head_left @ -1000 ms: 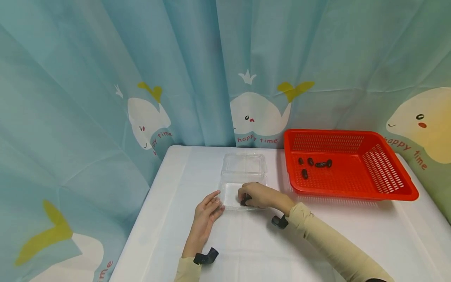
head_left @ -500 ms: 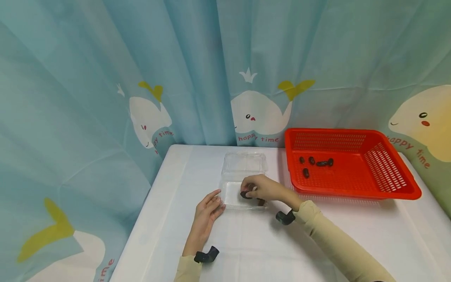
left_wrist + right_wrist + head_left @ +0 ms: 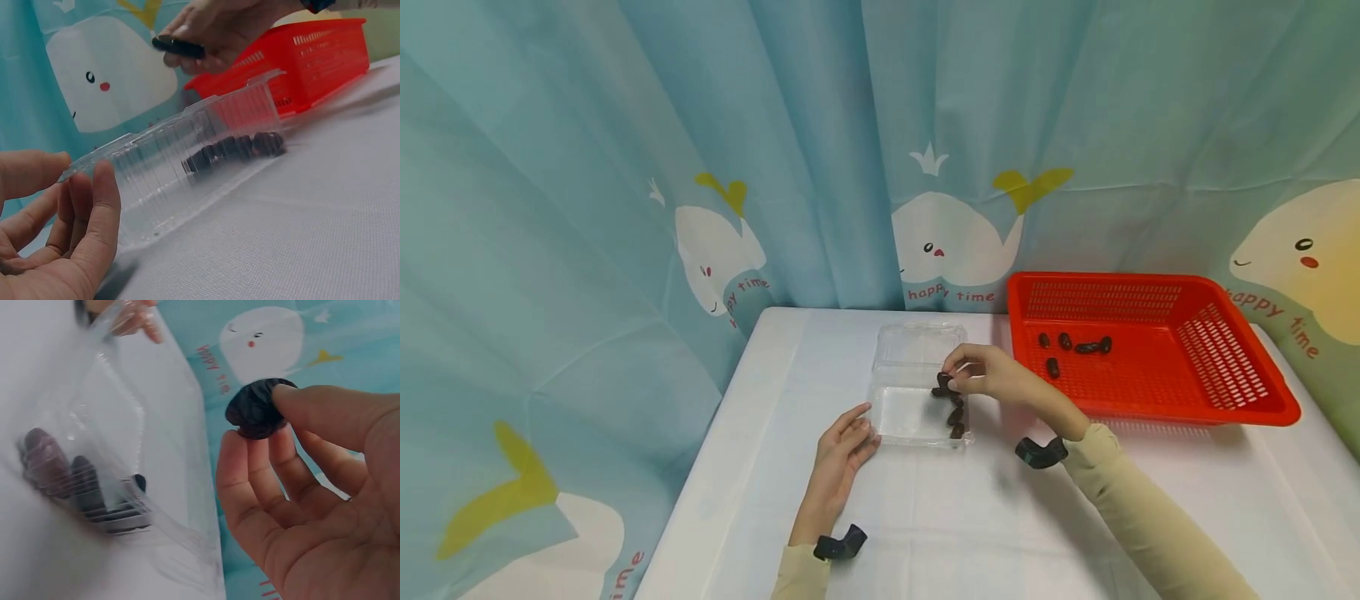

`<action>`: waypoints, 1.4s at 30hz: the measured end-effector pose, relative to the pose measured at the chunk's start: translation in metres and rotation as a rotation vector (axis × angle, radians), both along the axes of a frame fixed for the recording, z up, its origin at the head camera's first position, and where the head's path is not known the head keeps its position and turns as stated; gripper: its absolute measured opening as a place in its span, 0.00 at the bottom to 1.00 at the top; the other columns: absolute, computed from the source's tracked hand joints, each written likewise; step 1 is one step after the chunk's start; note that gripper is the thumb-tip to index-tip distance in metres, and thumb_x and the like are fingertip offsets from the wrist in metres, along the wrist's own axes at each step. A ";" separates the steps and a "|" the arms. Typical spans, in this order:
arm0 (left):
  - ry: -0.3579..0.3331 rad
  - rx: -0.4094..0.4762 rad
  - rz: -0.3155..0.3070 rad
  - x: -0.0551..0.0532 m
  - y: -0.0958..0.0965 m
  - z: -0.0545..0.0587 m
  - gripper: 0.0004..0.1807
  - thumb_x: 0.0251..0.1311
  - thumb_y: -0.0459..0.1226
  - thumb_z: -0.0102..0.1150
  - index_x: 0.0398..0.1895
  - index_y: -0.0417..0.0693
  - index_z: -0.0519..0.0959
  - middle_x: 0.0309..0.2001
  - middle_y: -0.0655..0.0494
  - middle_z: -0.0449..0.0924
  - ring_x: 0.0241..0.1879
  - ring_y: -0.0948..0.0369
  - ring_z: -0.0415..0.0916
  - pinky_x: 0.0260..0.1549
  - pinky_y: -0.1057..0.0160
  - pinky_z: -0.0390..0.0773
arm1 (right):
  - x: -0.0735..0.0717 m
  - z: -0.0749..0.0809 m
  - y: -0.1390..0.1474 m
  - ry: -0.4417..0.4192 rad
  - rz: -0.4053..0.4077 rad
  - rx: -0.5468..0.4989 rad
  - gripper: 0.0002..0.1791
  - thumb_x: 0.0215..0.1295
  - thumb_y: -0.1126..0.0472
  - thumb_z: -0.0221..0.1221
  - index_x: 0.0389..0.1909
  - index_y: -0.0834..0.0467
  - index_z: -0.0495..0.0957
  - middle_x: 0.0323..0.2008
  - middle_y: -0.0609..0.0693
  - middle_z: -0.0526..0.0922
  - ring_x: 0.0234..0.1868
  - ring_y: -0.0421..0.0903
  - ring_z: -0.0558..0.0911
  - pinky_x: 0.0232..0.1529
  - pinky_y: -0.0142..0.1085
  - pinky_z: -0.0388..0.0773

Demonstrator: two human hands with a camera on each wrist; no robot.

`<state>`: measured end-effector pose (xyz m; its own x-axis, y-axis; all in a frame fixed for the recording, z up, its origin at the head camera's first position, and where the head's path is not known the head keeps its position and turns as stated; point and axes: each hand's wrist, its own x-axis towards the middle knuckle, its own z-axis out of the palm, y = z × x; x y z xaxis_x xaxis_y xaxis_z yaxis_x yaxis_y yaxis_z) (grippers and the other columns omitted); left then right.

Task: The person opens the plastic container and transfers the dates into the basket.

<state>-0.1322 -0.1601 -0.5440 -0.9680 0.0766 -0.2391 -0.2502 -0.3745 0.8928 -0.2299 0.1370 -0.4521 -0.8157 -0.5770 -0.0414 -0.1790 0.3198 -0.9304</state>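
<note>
My right hand pinches a dark, wrinkled date between thumb and fingertips. It holds the date over the back right of a clear plastic clamshell box, whose lid lies folded back. Inside the box, several dates line the right side. My left hand is at the box's left side; in the left wrist view its thumb and fingers pinch the rim at one corner. More dates lie on the left part of a red basket's floor.
The red plastic basket with slotted walls stands at the table's back right, right of the box. A white cloth covers the table. Behind it hangs a blue curtain with whale prints.
My right hand has lifted the date and moved it back and right from the middle of the box, uncovering the row of dates there. My left hand stays in place.
</note>
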 end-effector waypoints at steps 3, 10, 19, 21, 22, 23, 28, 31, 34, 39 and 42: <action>0.000 0.003 -0.001 0.001 0.000 0.000 0.27 0.74 0.31 0.57 0.74 0.36 0.68 0.44 0.58 0.73 0.46 0.64 0.77 0.52 0.66 0.86 | 0.001 0.004 0.008 -0.088 -0.071 -0.085 0.13 0.68 0.67 0.65 0.50 0.68 0.76 0.44 0.54 0.81 0.43 0.41 0.85 0.48 0.36 0.89; 0.004 0.003 -0.012 0.003 0.000 0.000 0.27 0.74 0.30 0.57 0.74 0.35 0.67 0.43 0.59 0.74 0.46 0.65 0.78 0.52 0.66 0.86 | 0.004 0.015 0.030 -0.166 -0.225 -0.072 0.15 0.70 0.60 0.66 0.53 0.60 0.76 0.44 0.51 0.83 0.44 0.48 0.87 0.51 0.39 0.88; 0.019 0.008 -0.006 0.003 -0.002 0.001 0.28 0.74 0.30 0.57 0.74 0.34 0.66 0.43 0.58 0.75 0.45 0.65 0.78 0.51 0.67 0.86 | 0.002 0.019 0.052 -0.276 -0.313 -0.302 0.10 0.74 0.62 0.63 0.50 0.56 0.75 0.46 0.46 0.77 0.43 0.40 0.82 0.51 0.35 0.89; 0.022 0.010 -0.008 0.003 -0.002 0.001 0.28 0.74 0.30 0.57 0.74 0.33 0.66 0.44 0.58 0.75 0.45 0.65 0.78 0.51 0.67 0.86 | 0.002 0.021 0.060 -0.302 -0.333 -0.370 0.07 0.75 0.62 0.62 0.48 0.54 0.76 0.43 0.45 0.79 0.43 0.40 0.82 0.50 0.34 0.89; 0.023 0.007 -0.010 0.003 -0.002 0.001 0.28 0.74 0.30 0.57 0.74 0.33 0.66 0.44 0.58 0.74 0.45 0.65 0.78 0.51 0.67 0.86 | 0.003 0.022 0.063 -0.311 -0.339 -0.401 0.06 0.75 0.63 0.62 0.48 0.54 0.76 0.42 0.44 0.79 0.43 0.40 0.83 0.50 0.35 0.89; 0.024 0.009 -0.010 0.003 -0.002 0.001 0.28 0.74 0.30 0.57 0.74 0.33 0.66 0.44 0.58 0.74 0.45 0.65 0.78 0.51 0.67 0.86 | 0.003 0.022 0.067 -0.321 -0.348 -0.427 0.05 0.75 0.63 0.61 0.47 0.54 0.76 0.40 0.44 0.81 0.42 0.40 0.83 0.50 0.35 0.89; 0.017 0.011 -0.011 0.002 -0.001 0.000 0.27 0.74 0.30 0.57 0.74 0.35 0.67 0.43 0.58 0.74 0.45 0.65 0.77 0.51 0.67 0.86 | 0.004 0.027 0.089 -0.384 -0.390 -0.498 0.05 0.78 0.64 0.58 0.46 0.51 0.79 0.40 0.41 0.83 0.44 0.39 0.82 0.52 0.35 0.88; 0.014 0.012 -0.012 0.002 0.000 0.000 0.27 0.74 0.30 0.57 0.74 0.35 0.68 0.44 0.58 0.74 0.45 0.65 0.77 0.52 0.66 0.86 | 0.003 0.031 0.101 -0.453 -0.432 -0.546 0.06 0.78 0.63 0.57 0.45 0.50 0.81 0.41 0.41 0.86 0.42 0.39 0.84 0.50 0.34 0.88; 0.010 0.008 -0.010 0.001 0.001 0.000 0.27 0.74 0.30 0.57 0.74 0.35 0.68 0.44 0.57 0.74 0.46 0.65 0.77 0.52 0.67 0.86 | 0.002 0.033 0.114 -0.525 -0.459 -0.589 0.06 0.78 0.63 0.57 0.46 0.50 0.81 0.41 0.43 0.88 0.39 0.40 0.87 0.48 0.33 0.89; 0.000 0.017 0.000 0.001 0.001 0.001 0.27 0.74 0.30 0.57 0.74 0.35 0.67 0.44 0.57 0.74 0.45 0.65 0.77 0.51 0.67 0.86 | 0.001 0.032 0.139 -0.561 -0.422 -0.545 0.10 0.81 0.62 0.52 0.52 0.50 0.81 0.47 0.41 0.86 0.45 0.42 0.87 0.52 0.33 0.88; -0.004 0.023 0.003 0.001 0.001 0.001 0.27 0.74 0.30 0.56 0.74 0.34 0.67 0.43 0.58 0.74 0.45 0.64 0.77 0.51 0.67 0.86 | 0.002 0.028 0.154 -0.542 -0.371 -0.508 0.14 0.83 0.62 0.49 0.55 0.51 0.82 0.50 0.40 0.85 0.48 0.42 0.87 0.54 0.33 0.87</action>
<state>-0.1312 -0.1593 -0.5429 -0.9674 0.0788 -0.2407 -0.2520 -0.3955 0.8832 -0.2274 0.2912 -0.4243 -0.8987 -0.3290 -0.2900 0.3698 -0.2130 -0.9044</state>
